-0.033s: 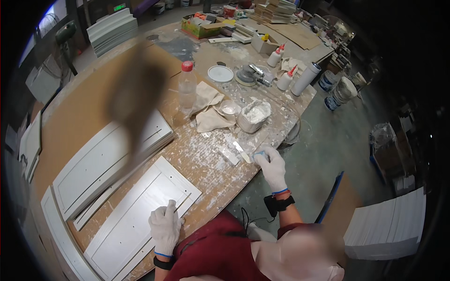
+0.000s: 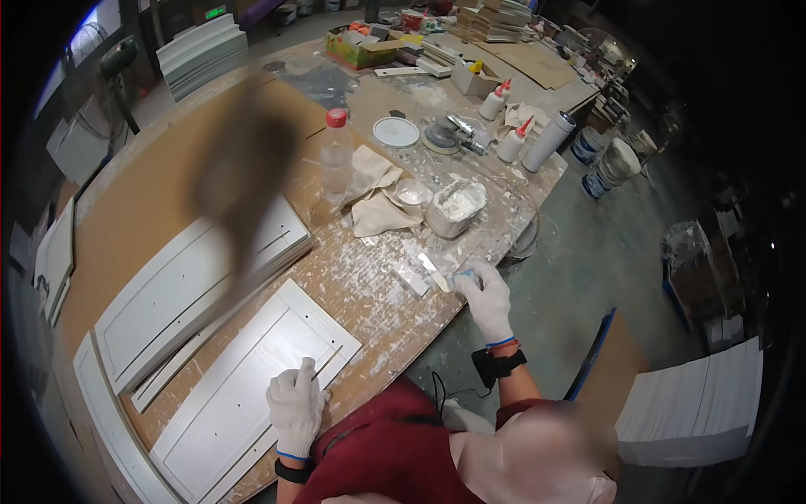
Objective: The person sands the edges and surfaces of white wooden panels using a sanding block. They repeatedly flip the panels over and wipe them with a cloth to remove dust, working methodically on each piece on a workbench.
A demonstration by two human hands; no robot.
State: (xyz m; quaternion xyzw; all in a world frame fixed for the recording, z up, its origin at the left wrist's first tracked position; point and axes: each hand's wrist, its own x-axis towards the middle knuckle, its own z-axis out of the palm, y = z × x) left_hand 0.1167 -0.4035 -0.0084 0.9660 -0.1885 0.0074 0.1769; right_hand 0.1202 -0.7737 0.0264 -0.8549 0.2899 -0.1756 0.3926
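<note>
My left hand (image 2: pixel 295 407), in a white glove, lies flat with fingers apart on a white cabinet door panel (image 2: pixel 243 378) at the near edge of the workbench. My right hand (image 2: pixel 485 298), also gloved, closes on a small blue and white object (image 2: pixel 462 275) at the bench's right edge; what the object is I cannot tell. Just left of it a pale scraper-like strip (image 2: pixel 411 277) lies on the spattered board. Beyond them stands a white tub of filler paste (image 2: pixel 456 208).
More white door panels (image 2: pixel 168 294) are stacked to the left. A red-capped plastic bottle (image 2: pixel 336 155), a crumpled cloth (image 2: pixel 374 197), a white lid (image 2: pixel 395 132), a sander (image 2: pixel 449 133) and glue bottles (image 2: pixel 512 139) stand farther back. Buckets (image 2: pixel 613 164) and stacked white boards (image 2: pixel 697 412) sit on the floor to the right.
</note>
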